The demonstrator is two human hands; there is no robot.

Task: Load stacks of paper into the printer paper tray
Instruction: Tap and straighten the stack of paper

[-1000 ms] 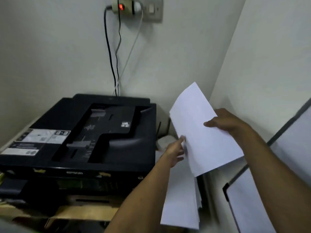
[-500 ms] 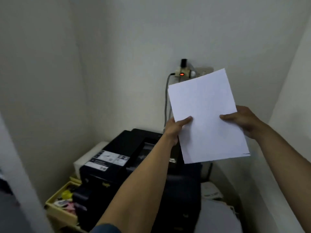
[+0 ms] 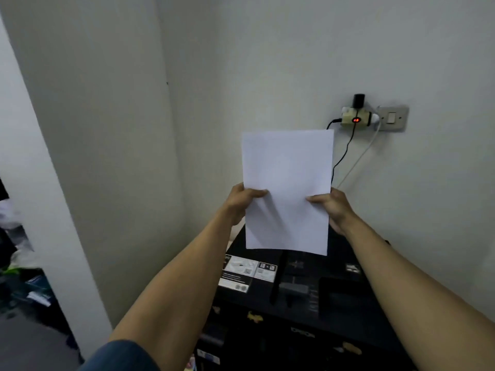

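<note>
Head view caught the left hand (image 3: 242, 202) at frame centre, thumb curled over the left edge of the paper stack (image 3: 286, 191), pinching it. Sheets stood upright, mid-frame, raised above the black printer (image 3: 294, 287) in the lower centre. Right hand (image 3: 334, 207) mirrored it, thumb across the right edge, fingers tucked behind. Up to the right, an adapter (image 3: 355, 119) glowed red on the wall, cables (image 3: 345, 153) trailing down behind the sheets. Risk, as I judged it: both grips sat at mid-height, so the lower edge could bow, fan out, and snag the feed slot; the tray itself couldn't be made out.
</note>
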